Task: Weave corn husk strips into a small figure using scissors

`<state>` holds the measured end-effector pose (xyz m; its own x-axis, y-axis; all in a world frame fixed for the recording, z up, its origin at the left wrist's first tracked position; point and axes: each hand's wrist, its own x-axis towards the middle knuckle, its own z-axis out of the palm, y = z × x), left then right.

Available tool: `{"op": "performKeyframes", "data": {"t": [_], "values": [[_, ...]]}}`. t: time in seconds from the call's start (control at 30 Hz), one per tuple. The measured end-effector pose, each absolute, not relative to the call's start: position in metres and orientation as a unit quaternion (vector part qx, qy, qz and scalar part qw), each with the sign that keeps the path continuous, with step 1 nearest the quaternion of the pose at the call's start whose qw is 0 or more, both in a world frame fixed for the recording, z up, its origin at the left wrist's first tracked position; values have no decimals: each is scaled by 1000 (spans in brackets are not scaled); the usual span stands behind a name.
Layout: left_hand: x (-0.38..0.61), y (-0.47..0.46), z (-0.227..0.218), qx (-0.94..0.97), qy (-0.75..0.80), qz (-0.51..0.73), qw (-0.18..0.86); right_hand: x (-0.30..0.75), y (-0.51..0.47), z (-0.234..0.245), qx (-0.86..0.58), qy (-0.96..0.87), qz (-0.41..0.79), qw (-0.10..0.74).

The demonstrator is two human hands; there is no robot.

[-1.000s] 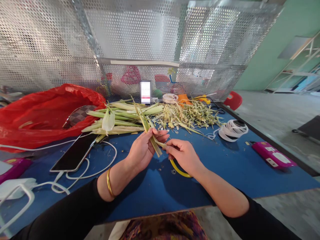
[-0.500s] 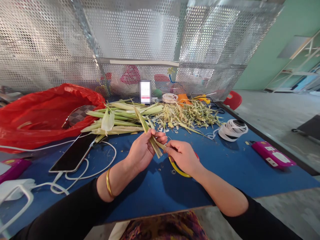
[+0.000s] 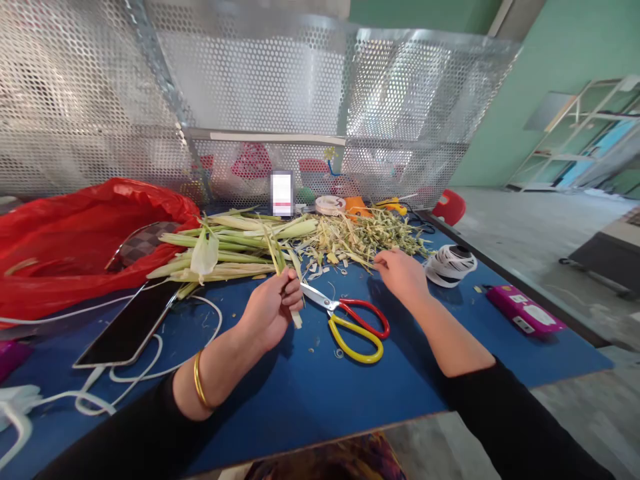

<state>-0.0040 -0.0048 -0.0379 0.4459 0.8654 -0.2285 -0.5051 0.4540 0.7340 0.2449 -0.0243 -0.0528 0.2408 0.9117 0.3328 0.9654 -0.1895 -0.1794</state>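
Observation:
My left hand (image 3: 270, 310) is closed around a small bundle of green and pale corn husk strips (image 3: 275, 252), whose lower end pokes out below the fingers. My right hand (image 3: 403, 277) is at the front edge of a heap of dry shredded trimmings (image 3: 385, 232). Its thumb and fingers are pinched together; whatever is between them is too small to make out. Between the hands lie scissors (image 3: 331, 308) with one red and one yellow handle, blades pointing left towards the husk strips. Behind my left hand spreads a pile of long corn husks (image 3: 230, 243).
A red plastic bag (image 3: 100, 220) stands at the left, beside a phone (image 3: 127, 327) with a white cable. On the right are a spool of white cord (image 3: 450, 265) and a magenta box (image 3: 525, 310). A roll of tape (image 3: 330, 205) sits at the back before a perforated metal screen (image 3: 260, 87).
My right hand has left the husk strips and moved right to the trimmings, uncovering the scissors. My left hand still grips the strips. The view has shifted slightly to the right.

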Motion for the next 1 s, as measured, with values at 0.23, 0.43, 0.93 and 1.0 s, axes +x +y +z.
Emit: {"op": "performKeyframes", "data": {"t": [0.23,0.43,0.93,1.0], "values": [[0,-12,-40,313,337,378,803,255,-12,-73,-769,-617,-121,117],[0,-13,-41,313,348,355,809,250,-12,-76,-754,-632,-146,109],[-4,-7,-48,305,363,355,805,239,-42,-38,-589,-658,-143,448],[-4,-8,-48,309,369,351,803,218,-47,-28,-498,-718,-122,471]]}}
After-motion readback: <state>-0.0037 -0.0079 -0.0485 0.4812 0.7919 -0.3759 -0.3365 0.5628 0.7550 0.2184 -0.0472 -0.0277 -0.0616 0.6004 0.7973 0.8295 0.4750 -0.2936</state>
